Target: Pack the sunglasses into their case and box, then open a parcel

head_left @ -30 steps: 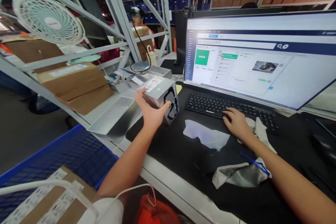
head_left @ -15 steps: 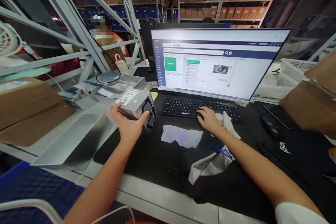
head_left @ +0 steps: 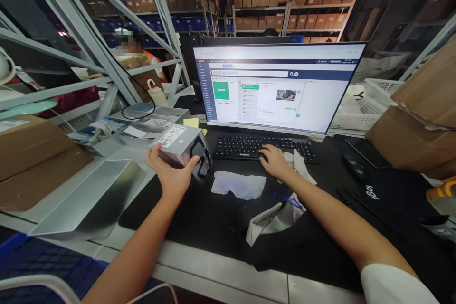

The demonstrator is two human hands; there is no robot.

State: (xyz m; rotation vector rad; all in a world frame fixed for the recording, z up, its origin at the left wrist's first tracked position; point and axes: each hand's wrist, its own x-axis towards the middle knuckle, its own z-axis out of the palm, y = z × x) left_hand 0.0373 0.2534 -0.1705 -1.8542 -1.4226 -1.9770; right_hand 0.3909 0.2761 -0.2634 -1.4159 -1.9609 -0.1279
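My left hand (head_left: 171,171) grips a silver-grey box (head_left: 183,141) with a white label on top and a black goggle-shaped print on its end. The box is held over the left part of a black desk mat (head_left: 210,218). My right hand (head_left: 276,164) rests on the black keyboard (head_left: 242,147), its fingers spread on the keys. A crumpled pale cloth (head_left: 299,166) lies partly under that wrist. Between my arms are a white goggle-shaped sheet (head_left: 239,185) and a grey pouch (head_left: 265,223) with a blue drawstring.
Behind the keyboard stands a lit monitor (head_left: 278,90). An open silver box sleeve (head_left: 89,199) and a cardboard box (head_left: 35,161) are at left. To the right are a mouse (head_left: 354,167) and another cardboard box (head_left: 402,142). A person (head_left: 131,57) is beyond the metal frame.
The view has shifted slightly, moving most things left in the picture. My left hand still holds the box, and my right hand stays on the keyboard.
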